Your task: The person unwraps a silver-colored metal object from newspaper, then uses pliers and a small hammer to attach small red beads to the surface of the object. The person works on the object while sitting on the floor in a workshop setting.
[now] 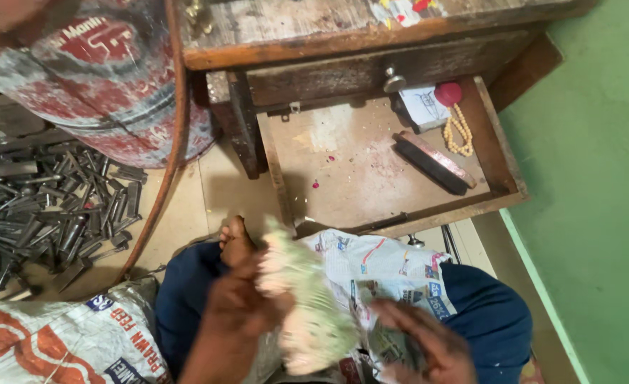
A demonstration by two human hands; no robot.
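My left hand (247,299) grips a blurred bunch of pale white-green flowers (307,313), strung like a garland, over my lap. A sheet of newspaper (382,267) is spread across my dark blue trousers (489,313), and the flowers hang above it. My right hand (428,345) rests low on the newspaper with its fingers apart and nothing in it. A bare foot (235,238) shows just beyond my left hand.
An open wooden drawer (503,167) in front holds a string of beads (460,131), a red ball (448,93), a paper card (425,107) and a long dark block (432,162). Left: a red-and-white drum (108,78), several metal rods (58,213), a printed feed sack (58,341). Right: a green wall (599,199).
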